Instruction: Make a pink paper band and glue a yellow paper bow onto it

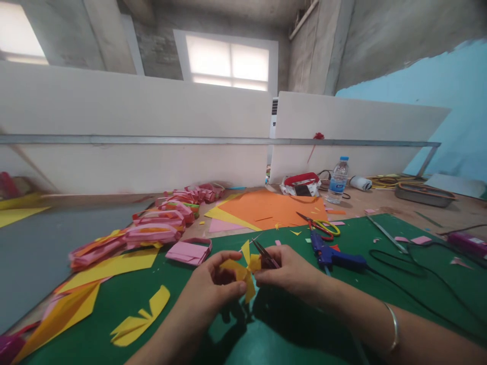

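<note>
Over the green cutting mat, my left hand pinches a small folded yellow paper piece. My right hand grips a small pair of dark scissors. Its blades are open and point up-left, right at the yellow paper. The two hands nearly touch around the paper. A thin bracelet sits on my right wrist.
A blue glue gun with a black cord, red-and-yellow-handled scissors, a metal ruler and paper scraps lie on the mat. Pink folded paper pieces, yellow cutouts, an orange sheet, a water bottle and a tray surround it.
</note>
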`<state>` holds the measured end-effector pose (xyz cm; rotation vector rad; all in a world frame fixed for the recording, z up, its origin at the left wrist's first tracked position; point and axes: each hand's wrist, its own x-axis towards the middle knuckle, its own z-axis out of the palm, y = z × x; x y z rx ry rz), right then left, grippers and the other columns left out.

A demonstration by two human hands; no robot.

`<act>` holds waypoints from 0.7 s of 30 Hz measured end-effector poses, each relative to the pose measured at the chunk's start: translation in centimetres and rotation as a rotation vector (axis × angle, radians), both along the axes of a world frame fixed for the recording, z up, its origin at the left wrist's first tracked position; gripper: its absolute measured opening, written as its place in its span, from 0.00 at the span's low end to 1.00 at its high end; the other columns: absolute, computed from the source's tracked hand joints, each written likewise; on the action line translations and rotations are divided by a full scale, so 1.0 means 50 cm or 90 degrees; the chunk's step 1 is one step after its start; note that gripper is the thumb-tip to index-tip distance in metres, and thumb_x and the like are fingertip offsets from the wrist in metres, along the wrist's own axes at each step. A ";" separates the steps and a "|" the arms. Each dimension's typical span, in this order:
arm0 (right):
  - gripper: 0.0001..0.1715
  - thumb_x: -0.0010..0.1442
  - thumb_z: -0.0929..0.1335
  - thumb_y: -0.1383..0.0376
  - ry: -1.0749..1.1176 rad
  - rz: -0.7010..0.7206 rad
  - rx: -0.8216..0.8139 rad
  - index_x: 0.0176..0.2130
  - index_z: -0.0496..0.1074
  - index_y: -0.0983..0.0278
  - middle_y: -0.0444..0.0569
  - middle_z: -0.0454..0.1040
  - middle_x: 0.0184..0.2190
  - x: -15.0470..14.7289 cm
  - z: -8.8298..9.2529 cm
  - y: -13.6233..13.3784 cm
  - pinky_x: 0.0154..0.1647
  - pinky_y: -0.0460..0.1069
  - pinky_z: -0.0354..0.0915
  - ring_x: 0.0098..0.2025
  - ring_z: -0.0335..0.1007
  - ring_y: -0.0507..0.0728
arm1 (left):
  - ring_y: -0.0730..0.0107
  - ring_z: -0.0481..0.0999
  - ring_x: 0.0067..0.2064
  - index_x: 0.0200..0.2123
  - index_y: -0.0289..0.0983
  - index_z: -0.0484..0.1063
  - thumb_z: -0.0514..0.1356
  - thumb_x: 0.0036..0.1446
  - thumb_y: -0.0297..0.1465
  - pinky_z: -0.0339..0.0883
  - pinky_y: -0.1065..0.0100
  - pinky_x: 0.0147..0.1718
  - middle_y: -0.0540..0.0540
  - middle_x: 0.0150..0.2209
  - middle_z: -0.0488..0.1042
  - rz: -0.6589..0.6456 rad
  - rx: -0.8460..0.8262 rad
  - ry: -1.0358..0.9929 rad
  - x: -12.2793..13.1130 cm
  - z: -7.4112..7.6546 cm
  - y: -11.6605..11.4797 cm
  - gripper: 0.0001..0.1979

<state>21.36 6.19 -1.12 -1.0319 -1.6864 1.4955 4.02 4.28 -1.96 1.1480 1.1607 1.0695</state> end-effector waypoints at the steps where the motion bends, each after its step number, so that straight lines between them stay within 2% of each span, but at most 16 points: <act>1: 0.05 0.44 0.70 0.71 0.002 0.002 0.000 0.24 0.67 0.67 0.37 0.61 0.18 0.000 0.001 0.000 0.26 0.44 0.52 0.22 0.52 0.46 | 0.75 0.71 0.22 0.41 0.35 0.65 0.68 0.31 0.27 0.58 0.75 0.22 0.52 0.21 0.75 -0.001 -0.010 -0.012 0.000 -0.001 0.000 0.28; 4: 0.03 0.45 0.69 0.71 0.010 -0.003 0.009 0.24 0.68 0.67 0.36 0.60 0.18 -0.001 0.000 0.001 0.28 0.44 0.53 0.22 0.52 0.46 | 0.72 0.72 0.23 0.42 0.35 0.65 0.70 0.29 0.28 0.60 0.73 0.23 0.51 0.22 0.76 -0.023 -0.050 -0.077 0.002 -0.003 -0.002 0.31; 7: 0.04 0.45 0.68 0.72 0.024 0.002 0.004 0.27 0.69 0.68 0.38 0.63 0.21 -0.002 -0.004 0.002 0.28 0.44 0.53 0.24 0.54 0.47 | 0.70 0.73 0.28 0.35 0.35 0.70 0.72 0.28 0.30 0.63 0.70 0.29 0.47 0.27 0.76 -0.076 -0.099 -0.168 0.007 -0.001 -0.009 0.26; 9: 0.06 0.45 0.68 0.72 0.037 0.015 -0.004 0.29 0.69 0.68 0.39 0.64 0.22 -0.002 -0.007 0.003 0.27 0.44 0.52 0.25 0.55 0.47 | 0.73 0.71 0.27 0.33 0.35 0.72 0.72 0.31 0.33 0.61 0.72 0.28 0.48 0.27 0.75 -0.092 -0.133 -0.172 0.009 0.003 -0.014 0.22; 12: 0.04 0.45 0.68 0.72 0.024 0.010 -0.008 0.27 0.67 0.68 0.38 0.61 0.20 -0.002 -0.010 0.002 0.24 0.43 0.50 0.23 0.53 0.46 | 0.77 0.66 0.24 0.30 0.34 0.73 0.68 0.38 0.41 0.56 0.75 0.23 0.49 0.25 0.72 -0.060 -0.162 -0.104 0.008 0.006 -0.014 0.18; 14: 0.05 0.44 0.68 0.72 0.008 0.008 -0.010 0.25 0.66 0.68 0.37 0.59 0.19 -0.003 -0.011 0.001 0.23 0.43 0.49 0.22 0.51 0.46 | 0.76 0.64 0.22 0.27 0.34 0.74 0.66 0.39 0.43 0.53 0.74 0.21 0.49 0.23 0.71 -0.031 -0.145 -0.033 0.007 0.005 -0.011 0.18; 17: 0.06 0.44 0.68 0.73 0.007 0.027 -0.003 0.25 0.65 0.67 0.37 0.58 0.19 -0.004 -0.013 -0.001 0.23 0.43 0.48 0.22 0.50 0.46 | 0.77 0.59 0.19 0.22 0.34 0.73 0.67 0.35 0.41 0.48 0.73 0.19 0.52 0.18 0.68 0.005 -0.077 0.064 0.007 0.003 -0.008 0.16; 21: 0.06 0.45 0.68 0.72 -0.014 0.032 0.012 0.23 0.63 0.67 0.36 0.56 0.18 -0.005 -0.015 -0.002 0.22 0.43 0.46 0.22 0.48 0.45 | 0.78 0.56 0.19 0.17 0.35 0.71 0.67 0.34 0.38 0.45 0.73 0.20 0.53 0.15 0.65 0.011 -0.041 0.077 0.010 0.002 -0.008 0.13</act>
